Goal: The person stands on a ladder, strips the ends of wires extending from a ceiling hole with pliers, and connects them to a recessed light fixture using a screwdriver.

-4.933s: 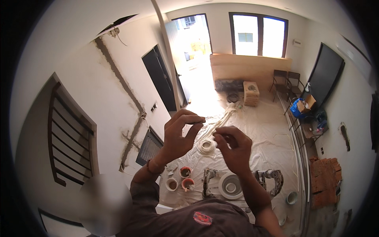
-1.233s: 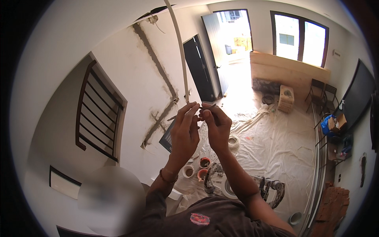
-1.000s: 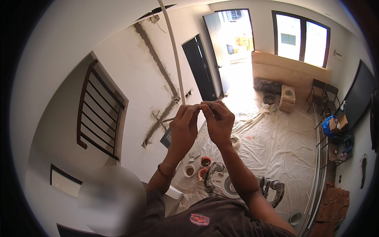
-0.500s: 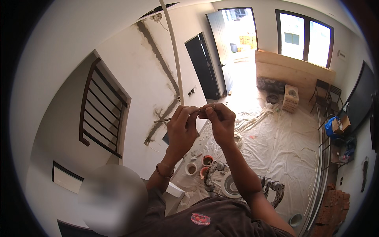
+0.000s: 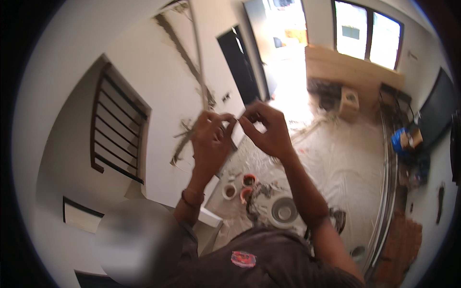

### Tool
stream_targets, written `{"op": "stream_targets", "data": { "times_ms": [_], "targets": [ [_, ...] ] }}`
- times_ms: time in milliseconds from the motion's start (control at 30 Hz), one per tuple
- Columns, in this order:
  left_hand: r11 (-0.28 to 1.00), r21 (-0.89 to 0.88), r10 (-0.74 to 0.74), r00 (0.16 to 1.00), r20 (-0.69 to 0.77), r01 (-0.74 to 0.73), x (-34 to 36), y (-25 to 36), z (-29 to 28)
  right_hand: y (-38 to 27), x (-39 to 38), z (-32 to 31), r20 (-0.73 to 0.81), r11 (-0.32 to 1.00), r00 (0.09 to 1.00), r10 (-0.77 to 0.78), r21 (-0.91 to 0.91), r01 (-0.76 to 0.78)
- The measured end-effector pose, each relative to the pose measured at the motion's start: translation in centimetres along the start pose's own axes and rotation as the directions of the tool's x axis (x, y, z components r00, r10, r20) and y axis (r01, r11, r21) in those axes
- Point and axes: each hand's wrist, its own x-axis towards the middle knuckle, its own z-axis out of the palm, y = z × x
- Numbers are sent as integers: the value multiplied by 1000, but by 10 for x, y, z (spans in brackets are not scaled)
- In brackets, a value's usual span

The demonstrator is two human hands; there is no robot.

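Observation:
My left hand (image 5: 211,134) is raised near the middle of the view, fingers bent into a pinch. My right hand (image 5: 266,129) is just right of it, also pinching. A small, thin dark piece seems to lie between the fingertips; motion blur hides what it is. Behind my left hand, a long, narrow, pale tube or cable (image 5: 197,48) runs down from the ceiling, its lower part hidden by that hand. My fingertips are very close together at about the level of the wall's switch-box holes (image 5: 225,97).
Below are a paint-spattered frame with a round light-grey container (image 5: 285,210), small buckets (image 5: 229,191) and plastic sheeting (image 5: 343,163). A railed opening (image 5: 117,120) is left. Ahead are an open door (image 5: 254,29) and plywood (image 5: 355,60); right are chairs, a box (image 5: 412,139) and bricks (image 5: 398,245).
Since half a second ago my hands have risen, with the right one shifting rightward and its finger loop widening. The whole view has shifted and blurred.

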Motion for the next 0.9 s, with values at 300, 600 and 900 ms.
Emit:
{"op": "stream_targets", "data": {
  "times_ms": [300, 600, 900],
  "targets": [
    [941, 65, 331, 944, 10, -331, -15, -32, -13, -8, 2, -14, 536, 609, 670, 514, 321, -725],
    [917, -9, 397, 913, -92, -400, -3, -93, -6, 73, -190, -117, -142, 486, 738, 659, -669, -563],
    [911, -36, 406, 908, -100, -411, 9, -135, -1, 21, -426, -79, -674, 128, 510, 534, -532, -837]
  ]
}}
